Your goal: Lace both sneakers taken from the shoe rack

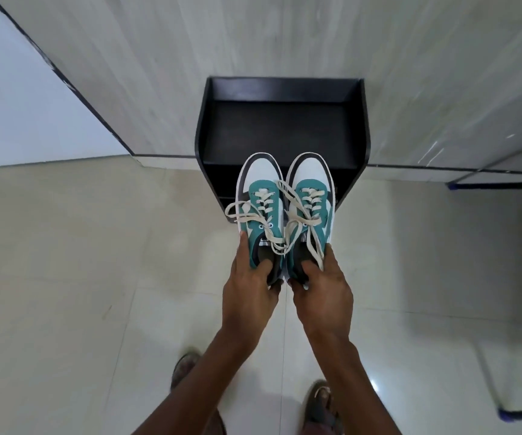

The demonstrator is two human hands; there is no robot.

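Observation:
Two teal, white and black sneakers are held side by side in the air, toes pointing away from me, in front of the black shoe rack (360, 127). My left hand (250, 290) grips the heel of the left sneaker (258, 196), thumb inside its opening. My right hand (322, 293) grips the heel of the right sneaker (311, 196) the same way. Cream laces (285, 227) are threaded through the lower eyelets only; their loose ends hang tangled across both shoes.
The rack stands against a pale wood-grain wall (159, 73); its top shelf is bare. Glossy cream floor tiles (65, 277) lie below. My two sandalled feet (187, 368) show at the bottom. A blue-edged white frame (517, 414) sits at the lower right.

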